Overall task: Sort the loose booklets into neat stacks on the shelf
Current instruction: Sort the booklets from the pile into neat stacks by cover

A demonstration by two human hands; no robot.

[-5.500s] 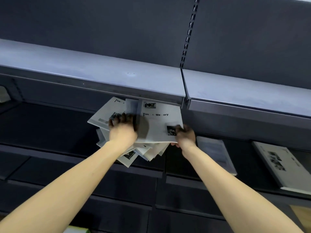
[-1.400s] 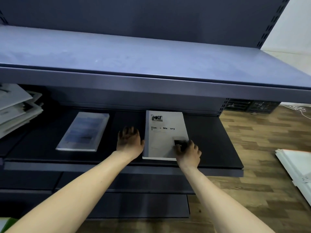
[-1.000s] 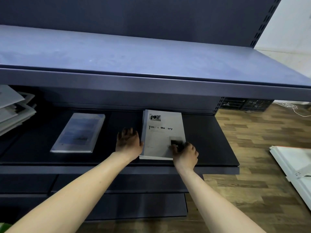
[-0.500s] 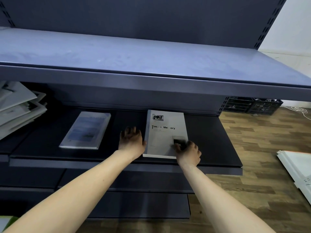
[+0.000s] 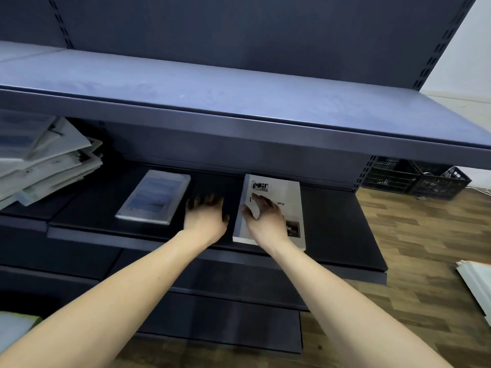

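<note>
- White stack (image 5: 276, 208): flat on shelf (image 5: 332, 235), long axis front to back, near edge at shelf lip.
- Right hand (image 5: 263, 216): fingers spread, palm down on stack's left half, gripping nothing.
- Left hand (image 5: 206, 216): open, empty, flat on bare shelf just left of stack.
- Loose heap (image 5: 45, 158): far left, well apart; left hand nearer, likely first to reach.
- Blue booklet (image 5: 155, 197): between heap and hands.

Shop or stockroom, dark metal gondola shelving (image 5: 239, 139) with slotted uprights (image 5: 435, 46), booklets (image 5: 271, 208) on display shelves, black plastic crates (image 5: 414, 179) on wood-look floor (image 5: 425, 235)
</note>
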